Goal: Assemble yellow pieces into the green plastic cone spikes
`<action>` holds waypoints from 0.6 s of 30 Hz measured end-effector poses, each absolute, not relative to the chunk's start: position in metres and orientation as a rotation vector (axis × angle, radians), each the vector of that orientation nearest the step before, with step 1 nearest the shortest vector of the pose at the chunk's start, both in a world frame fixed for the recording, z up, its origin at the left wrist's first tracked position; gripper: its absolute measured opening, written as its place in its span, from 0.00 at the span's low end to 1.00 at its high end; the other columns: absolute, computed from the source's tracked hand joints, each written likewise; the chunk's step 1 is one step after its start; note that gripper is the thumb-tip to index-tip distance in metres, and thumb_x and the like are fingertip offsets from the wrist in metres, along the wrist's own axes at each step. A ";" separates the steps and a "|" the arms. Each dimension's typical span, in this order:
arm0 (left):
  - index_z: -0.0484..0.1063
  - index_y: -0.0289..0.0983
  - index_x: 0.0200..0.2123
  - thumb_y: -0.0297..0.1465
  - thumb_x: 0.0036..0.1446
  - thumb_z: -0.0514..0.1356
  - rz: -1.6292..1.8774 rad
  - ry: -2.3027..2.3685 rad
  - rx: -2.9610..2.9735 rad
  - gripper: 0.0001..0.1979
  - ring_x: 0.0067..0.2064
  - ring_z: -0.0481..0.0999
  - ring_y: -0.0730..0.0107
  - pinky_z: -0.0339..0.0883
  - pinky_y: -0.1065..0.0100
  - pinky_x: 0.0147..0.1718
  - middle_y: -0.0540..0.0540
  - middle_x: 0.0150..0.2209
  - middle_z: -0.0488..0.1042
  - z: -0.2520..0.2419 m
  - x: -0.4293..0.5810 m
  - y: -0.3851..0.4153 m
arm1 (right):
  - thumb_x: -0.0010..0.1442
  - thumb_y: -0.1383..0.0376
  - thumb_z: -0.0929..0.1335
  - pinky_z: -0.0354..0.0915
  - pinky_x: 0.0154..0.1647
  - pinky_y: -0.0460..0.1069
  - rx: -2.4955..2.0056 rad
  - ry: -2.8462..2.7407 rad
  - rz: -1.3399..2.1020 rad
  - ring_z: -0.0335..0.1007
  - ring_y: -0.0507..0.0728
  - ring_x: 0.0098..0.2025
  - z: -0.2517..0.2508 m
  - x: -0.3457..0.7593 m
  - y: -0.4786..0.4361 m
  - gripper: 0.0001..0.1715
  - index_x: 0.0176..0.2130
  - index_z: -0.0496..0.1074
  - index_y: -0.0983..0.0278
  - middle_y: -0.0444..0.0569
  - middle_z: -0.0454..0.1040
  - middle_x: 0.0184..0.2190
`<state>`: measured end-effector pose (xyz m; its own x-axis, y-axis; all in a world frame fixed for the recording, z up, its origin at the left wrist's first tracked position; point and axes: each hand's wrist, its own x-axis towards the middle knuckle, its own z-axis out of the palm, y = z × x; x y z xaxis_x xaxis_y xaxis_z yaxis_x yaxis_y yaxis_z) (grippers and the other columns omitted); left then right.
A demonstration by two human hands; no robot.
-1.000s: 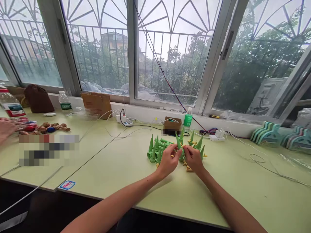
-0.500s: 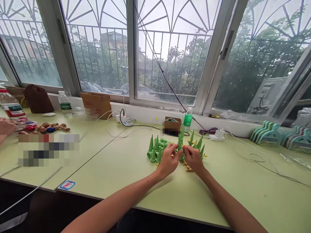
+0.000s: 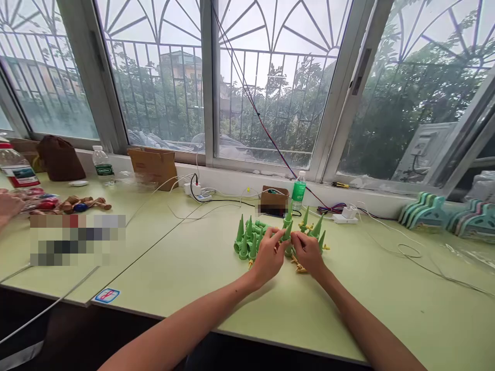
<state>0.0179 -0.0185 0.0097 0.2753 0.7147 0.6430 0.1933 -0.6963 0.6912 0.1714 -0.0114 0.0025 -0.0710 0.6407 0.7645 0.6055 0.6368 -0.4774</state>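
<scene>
My left hand (image 3: 270,256) is closed around a green cone-shaped plant watering spike (image 3: 287,233), whose tip leans up and to the right. Right beside it, my right hand (image 3: 308,252) is pinched at the spike's near side; what its fingers grip is hidden. Around both hands stand and lie several more green spikes (image 3: 240,226), some upright, with ribbed green tubes (image 3: 260,224) among them. Small yellow valve-like pieces (image 3: 300,268) lie just below my hands, and others stick out of spikes at the right.
At the far left, another person's hand (image 3: 10,206) is near wooden pieces (image 3: 83,203). A green-labelled bottle (image 3: 298,189), a small cardboard box (image 3: 274,197) and a power strip (image 3: 345,219) stand along the window. Cables (image 3: 413,252) and hangers (image 3: 425,214) lie at the right.
The green spike in my left hand has tilted slightly to the right, and another spike behind it shows more. Both hands stay nearly in place.
</scene>
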 end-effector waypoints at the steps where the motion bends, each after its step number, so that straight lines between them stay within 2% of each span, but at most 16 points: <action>1: 0.71 0.43 0.51 0.32 0.64 0.52 1.426 0.817 2.074 0.14 0.30 0.67 0.75 0.66 0.73 0.25 0.45 0.42 0.65 0.009 0.018 -0.018 | 0.68 0.60 0.59 0.48 0.21 0.45 -1.017 -1.747 0.036 0.49 0.48 0.19 0.003 0.172 -0.011 0.22 0.22 0.57 0.62 0.39 0.55 0.16; 9: 0.68 0.45 0.56 0.28 0.65 0.50 1.431 0.840 2.210 0.18 0.34 0.69 0.73 0.68 0.70 0.32 0.44 0.45 0.64 0.008 0.015 -0.016 | 0.67 0.60 0.59 0.49 0.21 0.45 -1.029 -1.747 0.004 0.50 0.48 0.18 0.006 0.171 -0.014 0.23 0.21 0.56 0.62 0.39 0.56 0.16; 18: 0.66 0.43 0.57 0.28 0.66 0.49 1.448 0.840 2.309 0.18 0.36 0.69 0.72 0.69 0.64 0.39 0.42 0.47 0.63 0.010 0.014 -0.017 | 0.66 0.60 0.59 0.48 0.20 0.45 -1.062 -1.719 -0.076 0.48 0.49 0.17 0.005 0.170 -0.014 0.24 0.19 0.58 0.62 0.39 0.56 0.14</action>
